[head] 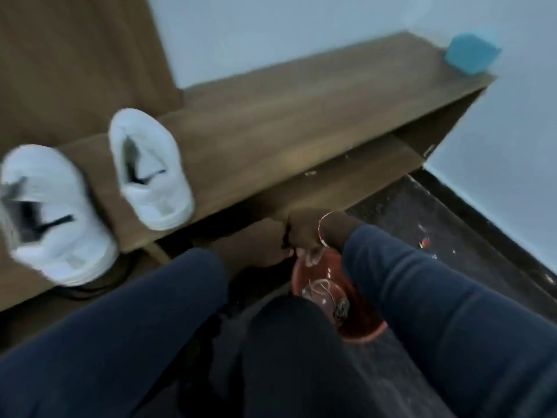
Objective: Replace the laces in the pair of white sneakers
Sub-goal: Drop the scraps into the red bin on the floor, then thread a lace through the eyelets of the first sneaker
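Sitting on wooden shelf [286, 122]: two white, black-marked sneakers [150, 176].

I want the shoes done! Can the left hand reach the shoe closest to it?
Probably yes. The left hand is low beside the bench, and nothing stands between it and that shoe. It would only need to lift up over the edge.
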